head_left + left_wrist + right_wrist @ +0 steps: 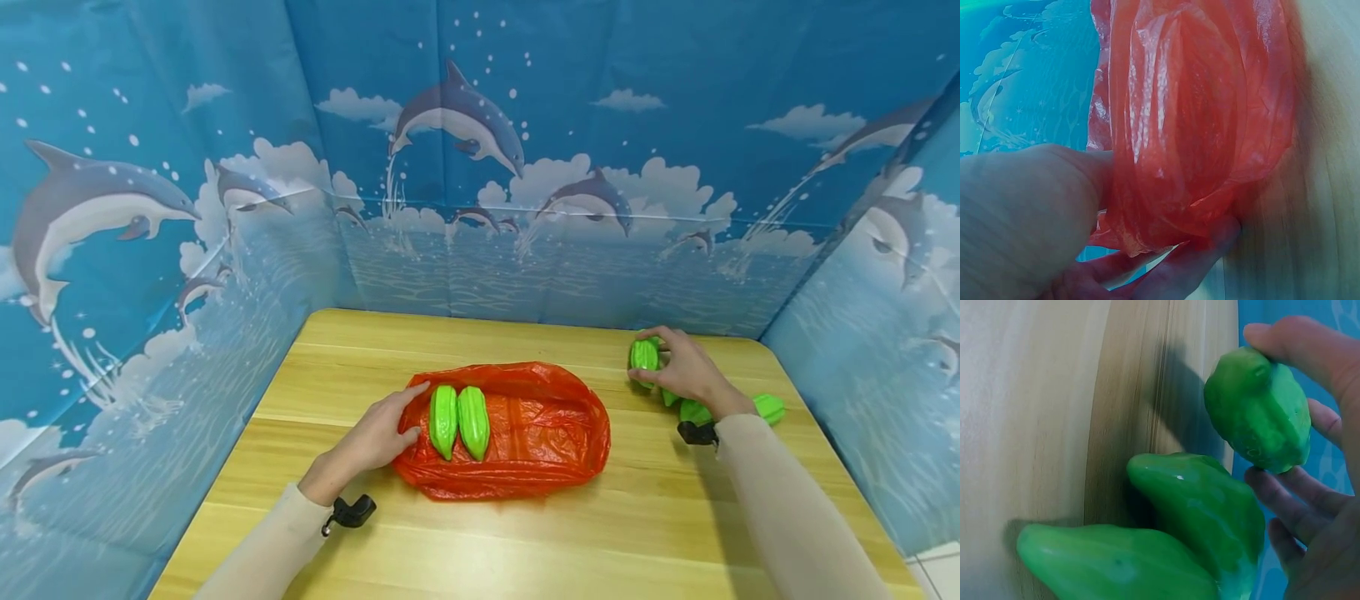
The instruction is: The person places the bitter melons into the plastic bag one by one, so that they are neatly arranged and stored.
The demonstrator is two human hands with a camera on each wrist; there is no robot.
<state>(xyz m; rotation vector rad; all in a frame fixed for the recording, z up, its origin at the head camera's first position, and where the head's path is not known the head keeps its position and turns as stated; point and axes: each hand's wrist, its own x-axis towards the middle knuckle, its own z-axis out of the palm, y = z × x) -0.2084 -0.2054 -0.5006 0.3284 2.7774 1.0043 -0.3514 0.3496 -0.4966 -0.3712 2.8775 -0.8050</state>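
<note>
A red plastic bag (536, 425) lies spread with its mouth open in the middle of the table, two bright green ridged fruits (473, 422) side by side at its left end. At that end my left hand (375, 433) holds the bag's rim, thumb and fingers spread around it. The left wrist view shows red film (1179, 125) covering part of the thumb and fingertips. Toward the back right, my right hand (686, 367) grips another green ridged fruit (1260, 412) between thumb and fingers, raised off the table. Below it in the right wrist view lie more green fruits (1116, 559).
Several green fruits, one at the far right (768, 408), lie partly under my right wrist. The wooden table (480, 550) meets dolphin-printed blue sheets (480, 267) at its back and sides. A small black camera (352, 511) is worn on the left wrist, another (697, 432) on the right.
</note>
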